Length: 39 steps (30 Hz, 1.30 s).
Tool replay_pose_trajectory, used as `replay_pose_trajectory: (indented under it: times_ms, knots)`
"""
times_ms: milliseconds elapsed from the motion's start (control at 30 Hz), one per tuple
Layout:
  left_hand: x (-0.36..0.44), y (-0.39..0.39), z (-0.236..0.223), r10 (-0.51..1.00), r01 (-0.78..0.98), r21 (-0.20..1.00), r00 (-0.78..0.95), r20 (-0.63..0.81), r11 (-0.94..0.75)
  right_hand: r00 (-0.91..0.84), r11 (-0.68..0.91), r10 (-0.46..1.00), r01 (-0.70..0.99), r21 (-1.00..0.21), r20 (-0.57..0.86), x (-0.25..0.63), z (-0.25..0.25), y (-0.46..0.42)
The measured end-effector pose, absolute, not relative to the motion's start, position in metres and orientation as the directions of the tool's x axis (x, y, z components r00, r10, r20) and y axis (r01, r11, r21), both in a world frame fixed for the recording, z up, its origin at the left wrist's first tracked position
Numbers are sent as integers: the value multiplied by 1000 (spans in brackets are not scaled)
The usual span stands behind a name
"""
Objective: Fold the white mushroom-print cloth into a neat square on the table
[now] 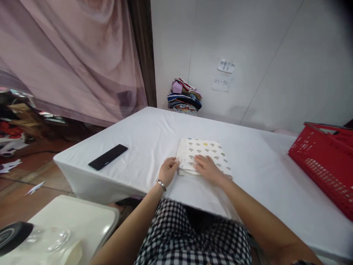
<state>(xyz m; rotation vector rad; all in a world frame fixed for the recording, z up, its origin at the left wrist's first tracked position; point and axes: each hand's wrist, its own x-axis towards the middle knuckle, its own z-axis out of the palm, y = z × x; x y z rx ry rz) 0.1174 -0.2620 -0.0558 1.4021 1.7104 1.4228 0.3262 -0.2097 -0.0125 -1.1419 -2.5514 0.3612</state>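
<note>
A folded white cloth [204,148] printed with grey mushroom-like shapes and a few coloured ones lies flat on the white-covered table [253,158]. At its near left edge, my left hand [168,170] pinches the layers between thumb and fingers; a silver bracelet circles that wrist. My right hand [208,167] rests palm down on top of the cloth, with its fingers stretched out. The cloth's near right corner is partly hidden under my right hand and forearm.
Left on the table lies a flat black phone-like slab [108,157]. A red plastic basket [325,162] stands at the right. Folded fabrics [184,96] are stacked behind the table, by the wall. A white stool [74,209] holding a black-lidded clear container [16,235] is at lower left.
</note>
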Motion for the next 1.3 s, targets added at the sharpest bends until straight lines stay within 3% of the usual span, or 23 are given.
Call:
replay_pose_trajectory:
  times_ms: [167, 367, 567, 1067, 1300]
  knots:
    - [117, -266, -62, 914, 409, 906, -316, 252, -109, -668, 765, 644, 552, -332, 373, 310, -20, -235]
    - [118, -263, -63, 920, 390, 909, -286, 269, -145, -691, 809, 588, 508, -296, 420, 297, -22, -234]
    - [120, -267, -60, 923, 458, 871, -229, 309, -177, -577, 799, 594, 504, -328, 561, 293, -39, -241]
    - [119, -270, -54, 929, 491, 850, -189, 319, -192, -616, 831, 547, 482, -279, 567, 293, -40, -248]
    - [128, -251, -44, 927, 564, 825, -284, 246, -47, -632, 837, 537, 484, -256, 559, 296, -41, -247]
